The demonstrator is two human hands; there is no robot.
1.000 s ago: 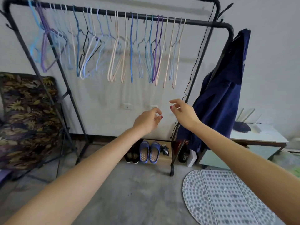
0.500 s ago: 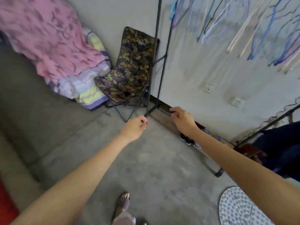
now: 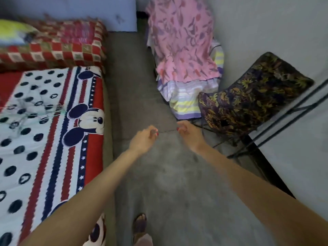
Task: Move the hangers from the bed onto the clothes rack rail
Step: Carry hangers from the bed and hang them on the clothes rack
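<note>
Left hand (image 3: 144, 138): extended over the bare floor (image 3: 170, 183), fingers curled loosely inward toward the thumb; it holds nothing and touches nothing.
Right hand (image 3: 188, 133): extended alongside the left, near it but apart, fingers likewise loosely curled; empty, in contact with nothing.
Grip, both hands: narrow and relaxed, not closed on any object; red-painted nails show at the fingertips.
Hangers (image 3: 37, 110): thin pale-green wire shapes, blurred, lie on the bed at far left, well apart from both hands; their number cannot be told.
Bed (image 3: 106, 107): occupies the left of the view, covered by a cartoon-mouse bedspread (image 3: 58, 121) in red, white and navy with black dots.
Checked blanket (image 3: 53, 48): folded red-and-cream bundle at the head of the bed, with a yellow-green pillow (image 3: 12, 31) beside it.
Clothes rack (image 3: 284, 118): only the black lower struts show, at right, against the wall.
Folding chair (image 3: 248, 100): dark leaf-patterned fabric, standing just beside the rack struts.
Pink cloth (image 3: 181, 41): draped over striped bedding (image 3: 188, 102), behind the chair.
Foot (image 3: 140, 222): in a sandal, on the floor at the lower edge.
</note>
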